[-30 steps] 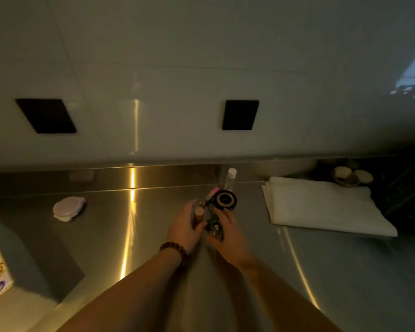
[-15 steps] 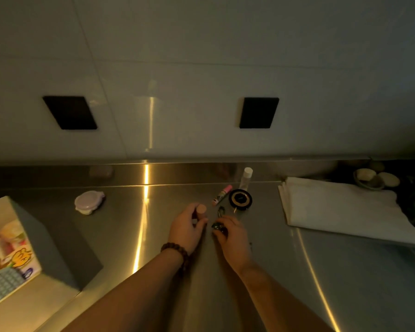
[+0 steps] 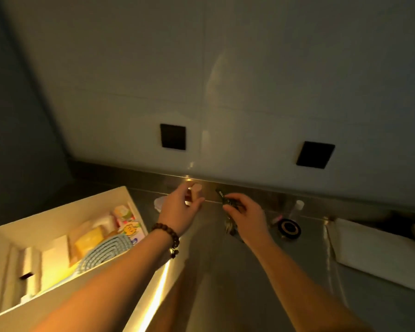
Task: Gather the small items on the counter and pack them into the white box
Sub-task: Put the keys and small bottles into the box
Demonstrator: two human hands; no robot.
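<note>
Two hands raised: left hand (image 3: 181, 208) pinching upright tan-capped tube (image 3: 195, 193), right hand (image 3: 246, 215) gripping dark packet (image 3: 223, 197) tilted up-left.

Two hands: the left hand (image 3: 181, 209) holds one small beige-capped item (image 3: 196, 189), the right hand (image 3: 247, 218) holds one dark bundle (image 3: 225, 200). One white box (image 3: 58, 212) at the bench's left edge. Two black squares on the wall (image 3: 173, 136) (image 3: 314, 155). On the bench (image 3: 285, 271) toward its back edge: one round black compact (image 3: 290, 228), one clear bottle with a white cap (image 3: 297, 207), one pink tube (image 3: 277, 219), one pale lidded container (image 3: 159, 203). One folded white towel (image 3: 379, 255) at the right edge. One beaded bracelet (image 3: 169, 234).
</note>
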